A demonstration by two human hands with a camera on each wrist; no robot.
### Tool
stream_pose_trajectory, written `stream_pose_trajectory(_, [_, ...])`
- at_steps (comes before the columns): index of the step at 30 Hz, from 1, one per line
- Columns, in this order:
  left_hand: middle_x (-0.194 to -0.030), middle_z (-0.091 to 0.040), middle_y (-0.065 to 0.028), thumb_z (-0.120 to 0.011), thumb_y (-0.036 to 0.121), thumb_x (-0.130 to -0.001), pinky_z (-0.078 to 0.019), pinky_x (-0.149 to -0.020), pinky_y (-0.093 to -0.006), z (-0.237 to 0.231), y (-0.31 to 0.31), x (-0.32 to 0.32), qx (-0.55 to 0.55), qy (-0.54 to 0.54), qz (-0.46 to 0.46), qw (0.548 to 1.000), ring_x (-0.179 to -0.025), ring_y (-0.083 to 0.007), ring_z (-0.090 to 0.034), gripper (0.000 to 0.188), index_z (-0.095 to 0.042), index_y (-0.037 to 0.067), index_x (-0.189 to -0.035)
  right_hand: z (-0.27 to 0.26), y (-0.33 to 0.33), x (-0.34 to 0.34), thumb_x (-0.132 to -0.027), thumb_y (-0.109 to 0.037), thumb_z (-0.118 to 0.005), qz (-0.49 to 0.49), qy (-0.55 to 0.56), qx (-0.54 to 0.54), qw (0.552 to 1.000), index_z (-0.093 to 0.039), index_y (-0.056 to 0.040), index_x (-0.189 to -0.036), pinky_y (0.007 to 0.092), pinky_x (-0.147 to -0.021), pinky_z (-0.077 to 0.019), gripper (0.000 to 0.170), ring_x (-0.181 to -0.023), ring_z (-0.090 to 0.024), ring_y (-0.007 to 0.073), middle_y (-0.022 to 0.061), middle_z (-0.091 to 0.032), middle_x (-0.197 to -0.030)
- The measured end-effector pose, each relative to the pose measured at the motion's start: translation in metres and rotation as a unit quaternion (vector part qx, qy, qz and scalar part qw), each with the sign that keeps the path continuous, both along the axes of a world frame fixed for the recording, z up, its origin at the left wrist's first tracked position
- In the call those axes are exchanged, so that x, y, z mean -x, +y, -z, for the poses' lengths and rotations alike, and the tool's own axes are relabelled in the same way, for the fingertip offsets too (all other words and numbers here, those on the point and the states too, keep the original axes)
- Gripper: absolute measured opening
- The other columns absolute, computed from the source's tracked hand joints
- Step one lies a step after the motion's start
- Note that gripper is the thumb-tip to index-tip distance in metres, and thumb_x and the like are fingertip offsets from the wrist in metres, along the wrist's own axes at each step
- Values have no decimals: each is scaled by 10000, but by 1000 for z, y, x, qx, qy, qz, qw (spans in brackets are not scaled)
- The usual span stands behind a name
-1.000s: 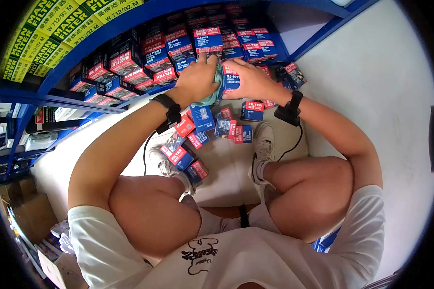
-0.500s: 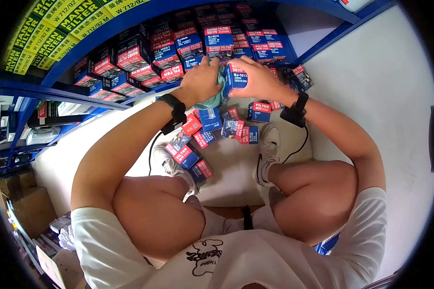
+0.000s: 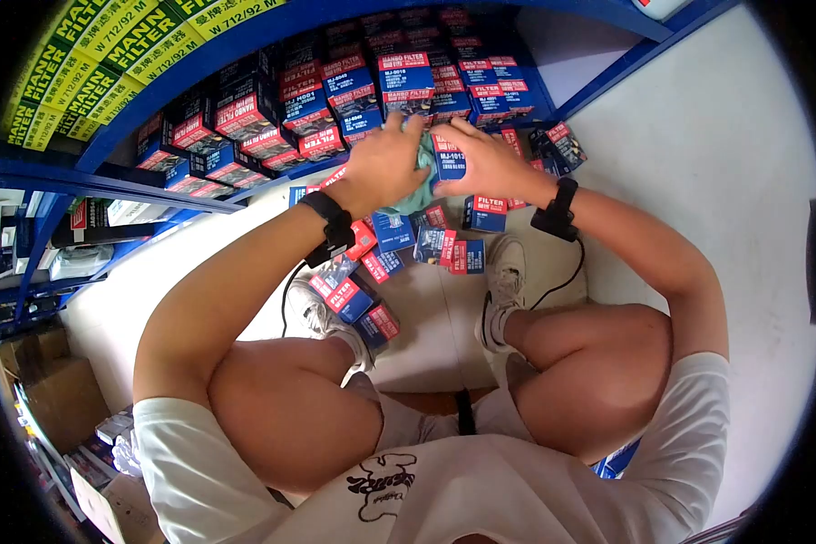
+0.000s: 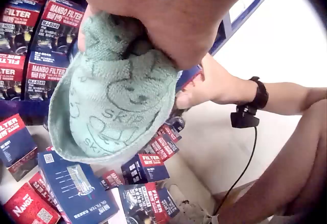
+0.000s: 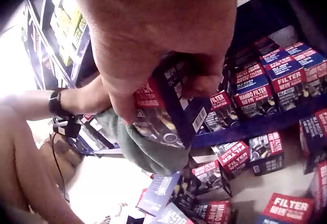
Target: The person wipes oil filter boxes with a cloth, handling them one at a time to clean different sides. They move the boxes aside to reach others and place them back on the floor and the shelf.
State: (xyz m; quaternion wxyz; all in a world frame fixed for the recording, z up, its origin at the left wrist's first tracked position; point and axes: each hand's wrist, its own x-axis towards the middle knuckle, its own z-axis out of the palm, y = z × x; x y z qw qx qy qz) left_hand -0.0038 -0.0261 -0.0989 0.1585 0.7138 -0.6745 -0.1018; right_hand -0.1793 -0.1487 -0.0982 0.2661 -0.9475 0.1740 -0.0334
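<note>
In the head view my left hand [image 3: 385, 168] grips a bunched pale green cloth [image 4: 122, 101] printed with line-drawn faces and lettering. My right hand [image 3: 494, 165] holds a blue and red oil filter box [image 3: 451, 165] marked MJ-1013, thumb on one side and fingers on the other. Held up in front of the shelf, the cloth lies against the box's left side. From the right wrist view, the box [image 5: 168, 114] is tilted, with the cloth behind and below it; the left fingertips are hidden there.
Stacked filter boxes [image 3: 326, 100] fill the blue shelf [image 3: 589, 86] ahead. Loose boxes [image 3: 340, 295] lie on the floor between the shelf and the shoes [image 3: 508, 272]. Yellow-green filter boxes [image 3: 109, 63] stand on the upper left shelf, cardboard cartons [image 3: 63, 399] at far left.
Both hands, still holding the cloth and the box, have shifted slightly down and right in the head view. The left fingers have slid a little along the box's side with the cloth.
</note>
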Motion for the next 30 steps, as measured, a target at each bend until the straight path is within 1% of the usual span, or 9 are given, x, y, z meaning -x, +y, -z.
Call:
stream_pose_trajectory(3, [-1172,-538,-253,-750,259,-780,-557,-799,-510,6,0,-9,-9,-7,-32,999,-963,-450,-650,646,-421,15,-1280,-9,1,3,-690,-445,-841,-12,23,-60,998,-477,-68,-1390,481,-963,-468,875,-1198,-585,377,167,-519,-1356])
stream_pose_trajectory(7, [-1181,-535,-251,-754,271,-782,-556,-804,-516,8,-1,-12,-31,-30,-21,999,-968,-451,-649,655,-417,13,-1281,-1,-8,11,-694,-405,-861,-27,-120,-148,981,-489,-22,-1365,450,-962,-453,858,-1139,-607,318,167,-575,-1289])
stream_pose_trajectory(9, [-1184,-534,-251,-755,274,-782,-556,-806,-519,7,0,-12,-36,-27,-19,999,-967,-453,-647,654,-418,15,-1279,-4,-12,16,-707,-360,-869,-24,-50,58,997,-488,-19,-1362,426,-997,-454,831,-1163,-572,315,168,-580,-1288])
stream_pose_trajectory(11, [-1180,-535,-249,-754,272,-780,-555,-810,-524,5,1,-11,-58,-16,0,998,-988,-459,-639,655,-417,22,-1284,2,-13,19,-732,-350,-860,-11,-48,48,998,-459,-24,-1376,405,-1003,-454,826,-1186,-542,317,175,-567,-1282])
stream_pose_trajectory(14, [-1172,-536,-242,-754,270,-774,-556,-803,-526,10,3,-9,-51,-15,5,999,-1012,-455,-631,655,-419,30,-1284,14,-24,23,-774,-295,-848,58,-59,-125,989,-390,-48,-1375,370,-996,-450,795,-1180,-536,231,149,-531,-1212])
stream_pose_trajectory(18, [-1168,-536,-231,-754,259,-769,-550,-808,-526,6,3,-6,-42,-4,7,999,-1020,-453,-625,644,-428,34,-1277,16,-28,21,-753,-215,-848,50,-52,-219,973,-374,-48,-1370,358,-1027,-441,795,-1209,-534,245,152,-502,-1281])
stream_pose_trajectory(21, [-1164,-535,-225,-753,253,-769,-542,-819,-522,4,3,-6,-23,33,22,999,-1007,-458,-623,621,-443,42,-1264,16,-20,15,-733,-192,-837,-11,-106,-100,989,-367,-50,-1394,377,-1060,-422,823,-1260,-515,290,160,-499,-1311])
stream_pose_trajectory(27, [-1157,-535,-219,-748,255,-770,-535,-815,-521,-5,1,12,27,16,59,998,-995,-446,-623,595,-462,51,-1250,22,-17,-1,-647,-201,-841,-39,-150,-23,988,-493,-1,-1335,435,-1040,-432,796,-1216,-510,390,190,-509,-1282])
stream_pose_trajectory(30, [-1160,-543,-223,-738,252,-774,-545,-790,-515,-3,0,9,34,58,11,998,-983,-450,-622,592,-462,28,-1248,15,-21,-1,-628,-207,-848,-48,-126,-37,990,-531,-2,-1309,417,-1039,-426,778,-1218,-509,357,165,-525,-1278])
